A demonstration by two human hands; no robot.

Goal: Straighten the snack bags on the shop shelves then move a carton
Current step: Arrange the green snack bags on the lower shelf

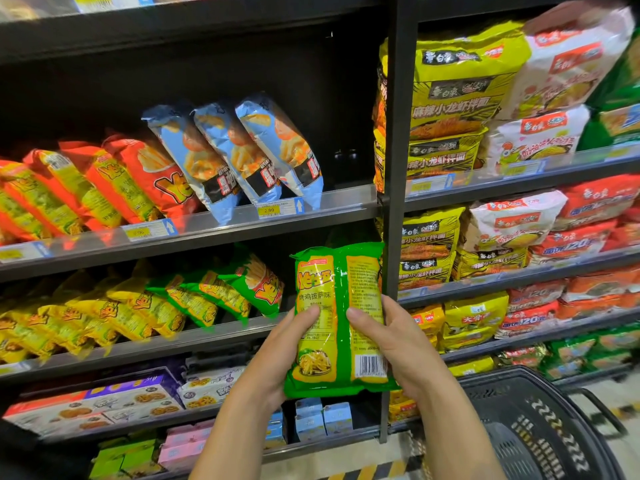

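Observation:
I hold a green and yellow snack bag [341,317] upright in front of the shelves, its back label facing me. My left hand [284,351] grips its left edge with the thumb on the front. My right hand [391,341] grips its right edge the same way. Behind it, on the second shelf [214,336], more green bags [242,289] and yellow bags [114,317] lean to the left in a row. The shelf above carries three blue bags [242,150] and red bags [114,181], also leaning.
A black upright post [396,168] divides the shelving; noodle packs [460,98] fill the right bay. Biscuit cartons [104,403] and small boxes [322,417] sit on the lower shelves. A black shopping basket [540,431] stands at the lower right on the floor.

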